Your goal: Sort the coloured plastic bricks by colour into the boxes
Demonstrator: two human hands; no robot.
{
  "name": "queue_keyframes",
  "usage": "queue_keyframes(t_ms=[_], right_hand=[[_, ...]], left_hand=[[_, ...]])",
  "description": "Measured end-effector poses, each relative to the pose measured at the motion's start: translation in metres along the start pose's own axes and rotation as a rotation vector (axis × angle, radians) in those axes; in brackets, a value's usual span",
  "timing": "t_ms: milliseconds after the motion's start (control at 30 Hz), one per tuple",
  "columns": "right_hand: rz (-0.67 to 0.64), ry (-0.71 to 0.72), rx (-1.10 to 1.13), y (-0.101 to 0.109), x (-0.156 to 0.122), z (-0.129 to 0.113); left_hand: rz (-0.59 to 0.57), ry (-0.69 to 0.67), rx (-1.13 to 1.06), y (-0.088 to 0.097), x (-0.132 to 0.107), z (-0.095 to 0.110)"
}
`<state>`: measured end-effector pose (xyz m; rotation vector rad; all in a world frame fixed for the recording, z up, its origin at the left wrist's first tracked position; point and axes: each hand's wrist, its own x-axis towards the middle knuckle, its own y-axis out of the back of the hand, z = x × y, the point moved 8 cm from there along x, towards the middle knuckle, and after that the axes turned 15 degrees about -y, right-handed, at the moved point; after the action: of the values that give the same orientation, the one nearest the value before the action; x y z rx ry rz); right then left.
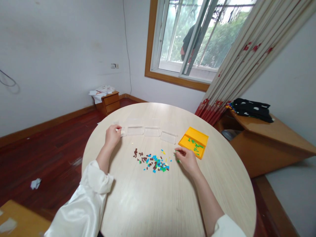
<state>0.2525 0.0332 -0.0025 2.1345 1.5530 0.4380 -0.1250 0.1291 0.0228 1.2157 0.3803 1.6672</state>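
Observation:
My left hand is at the far left box of a row of clear plastic boxes, its thumb and fingers pinched together. Whatever it pinches is hidden or too small to name. Some pale pieces appear in that box. My right hand is closed in a pinch just left of the yellow box, with a bit of green, seemingly a small green brick, at its fingertips. Between my hands lies a loose pile of tiny building bricks in brown, blue, green, yellow and cream. The open yellow box holds several green bricks.
The round wooden table carries everything. A small cabinet with papers stands by the left wall. To the right is a brown desk with dark cloth on it. A person is visible outside the window.

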Motion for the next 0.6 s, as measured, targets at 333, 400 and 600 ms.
queue_keyframes(t_ms=[333,400,600], right_hand=[[0.032,-0.04,0.193,0.008,0.008,0.008],[0.082,-0.063,0.278,0.019,0.013,0.012],[0.515,-0.118,0.483,0.077,0.021,0.038]], left_hand=[[-0.295,-0.151,-0.194,-0.025,-0.009,0.027],[-0.489,-0.26,-0.275,-0.037,-0.019,0.048],[-0.679,-0.339,-0.245,-0.049,-0.033,0.069]])
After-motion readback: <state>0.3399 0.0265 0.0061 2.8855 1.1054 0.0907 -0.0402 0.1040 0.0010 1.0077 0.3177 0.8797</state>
